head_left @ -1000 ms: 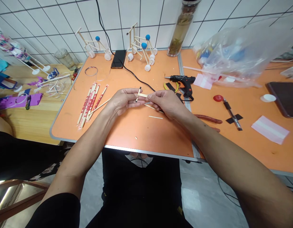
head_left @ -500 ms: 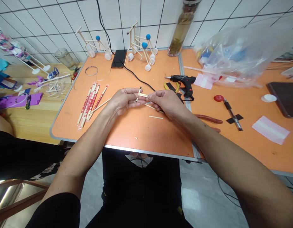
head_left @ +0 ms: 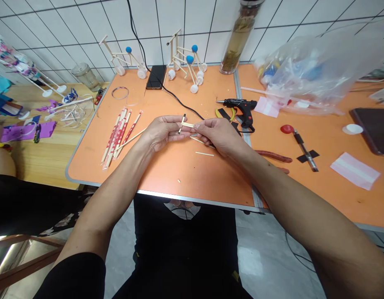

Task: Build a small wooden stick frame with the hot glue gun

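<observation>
Above the orange table, both hands meet at a small T-shaped piece of wooden sticks [head_left: 188, 124]. Its short crossbar has black ends and stands nearly upright. My left hand [head_left: 162, 132] is closed around the crossbar side, fingers behind it. The stem's right end is pinched between the thumb and fingers of my right hand [head_left: 217, 132]. Below the hands lies a loose thin stick [head_left: 205, 153], with another stick [head_left: 197, 140] partly hidden by my right hand. Several chopsticks in red-printed wrappers [head_left: 119, 135] lie left of my left hand.
Small stick-built bicycle models [head_left: 182, 58] with blue balls stand at the back, beside a phone [head_left: 155, 77]. A black glue gun [head_left: 238, 108] and its cable lie behind my right hand. Right of it are red-handled pliers [head_left: 274, 156] and a pen [head_left: 305, 150]. Another person's arm [head_left: 3, 162] is at left.
My hands and the T-shaped stick piece hold practically still. At the far left, the other person's arm has shifted slightly over the purple material.
</observation>
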Tool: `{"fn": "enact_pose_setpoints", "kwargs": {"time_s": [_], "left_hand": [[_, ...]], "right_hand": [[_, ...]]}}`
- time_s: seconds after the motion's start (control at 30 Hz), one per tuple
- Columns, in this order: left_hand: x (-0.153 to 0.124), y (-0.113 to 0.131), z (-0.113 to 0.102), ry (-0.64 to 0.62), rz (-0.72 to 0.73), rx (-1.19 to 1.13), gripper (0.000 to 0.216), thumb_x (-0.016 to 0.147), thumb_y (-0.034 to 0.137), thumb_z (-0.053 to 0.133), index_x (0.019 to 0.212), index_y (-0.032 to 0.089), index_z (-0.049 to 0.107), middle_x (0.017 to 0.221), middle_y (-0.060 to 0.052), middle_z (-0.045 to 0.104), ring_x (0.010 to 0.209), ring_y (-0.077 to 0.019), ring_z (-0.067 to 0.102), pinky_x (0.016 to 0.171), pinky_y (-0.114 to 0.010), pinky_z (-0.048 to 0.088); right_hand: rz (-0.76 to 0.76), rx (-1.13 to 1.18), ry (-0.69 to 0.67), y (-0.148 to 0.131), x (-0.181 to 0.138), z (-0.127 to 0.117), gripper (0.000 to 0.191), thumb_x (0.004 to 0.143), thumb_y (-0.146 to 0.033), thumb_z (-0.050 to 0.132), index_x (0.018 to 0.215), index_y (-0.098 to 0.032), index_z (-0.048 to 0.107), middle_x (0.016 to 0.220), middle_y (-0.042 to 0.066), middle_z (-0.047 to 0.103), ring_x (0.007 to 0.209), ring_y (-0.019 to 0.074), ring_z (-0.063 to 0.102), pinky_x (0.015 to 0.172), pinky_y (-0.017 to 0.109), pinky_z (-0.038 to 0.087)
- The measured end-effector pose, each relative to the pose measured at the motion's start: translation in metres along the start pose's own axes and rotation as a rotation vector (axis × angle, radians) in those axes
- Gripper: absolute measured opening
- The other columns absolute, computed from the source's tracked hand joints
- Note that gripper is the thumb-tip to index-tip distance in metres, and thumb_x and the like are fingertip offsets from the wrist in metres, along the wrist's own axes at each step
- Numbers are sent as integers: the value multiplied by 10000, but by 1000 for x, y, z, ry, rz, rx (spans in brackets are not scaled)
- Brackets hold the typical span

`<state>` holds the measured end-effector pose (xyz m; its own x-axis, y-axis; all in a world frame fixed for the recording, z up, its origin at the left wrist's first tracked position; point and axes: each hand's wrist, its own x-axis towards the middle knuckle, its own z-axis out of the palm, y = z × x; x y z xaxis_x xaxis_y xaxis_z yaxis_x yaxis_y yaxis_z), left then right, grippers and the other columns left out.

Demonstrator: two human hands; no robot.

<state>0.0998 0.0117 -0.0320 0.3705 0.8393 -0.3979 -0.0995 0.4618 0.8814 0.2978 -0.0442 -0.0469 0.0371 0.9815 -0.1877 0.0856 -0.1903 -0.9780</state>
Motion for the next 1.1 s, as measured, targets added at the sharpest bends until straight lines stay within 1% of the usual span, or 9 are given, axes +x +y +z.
{"fn": "enact_pose_setpoints", "kwargs": {"time_s": [0.1,0.33,0.53,0.73,0.83,0.97,1.1], "left_hand": [[0,0,0,5,-10,6,188,909,2,763,1064,97,807,957,-159,877,877,-225,880,971,-324,693],[-1,0,1,15,-16,9,270,917,29,759,1177,90,803,956,-152,878,888,-224,881,975,-337,697],[-1,0,2,5,-6,3,210,904,-1,764,1087,93,806,927,-143,875,848,-212,877,918,-293,701],[1,0,0,18,-1,-3,176,903,7,788,1057,86,819,959,-175,875,880,-244,883,941,-328,706],[2,0,-1,11,5,5,166,914,17,775,1055,89,823,959,-169,877,873,-245,884,890,-306,713],[2,1,-1,-1,18,16,145,942,15,728,1034,82,819,925,-162,872,806,-227,876,790,-262,708],[2,1,-1,7,31,31,140,948,23,725,1027,84,822,902,-138,868,758,-201,863,772,-252,704]], "right_hand": [[0,-15,5,0,0,0,227,1007,-226,767,801,-129,767,576,-13,588,483,71,434,457,214,341],[-2,12,-5,1,1,0,237,1007,-235,776,793,-134,758,572,-16,584,478,67,428,457,213,330],[-9,2,-4,1,1,-1,249,1033,-208,731,797,-132,757,582,-11,580,486,72,441,460,210,334],[-1,20,-15,0,0,0,245,1025,-224,761,797,-136,756,584,-14,574,494,76,439,468,216,342],[-2,21,-28,-1,0,0,239,1030,-245,776,821,-129,772,591,-17,579,490,70,418,469,224,330],[-11,-13,-49,0,1,-1,262,1048,-285,772,841,-126,782,600,-23,575,496,64,415,472,222,322],[-27,-62,-76,0,0,-1,285,1048,-300,773,821,-128,771,631,-10,591,525,69,442,482,223,322]]}}
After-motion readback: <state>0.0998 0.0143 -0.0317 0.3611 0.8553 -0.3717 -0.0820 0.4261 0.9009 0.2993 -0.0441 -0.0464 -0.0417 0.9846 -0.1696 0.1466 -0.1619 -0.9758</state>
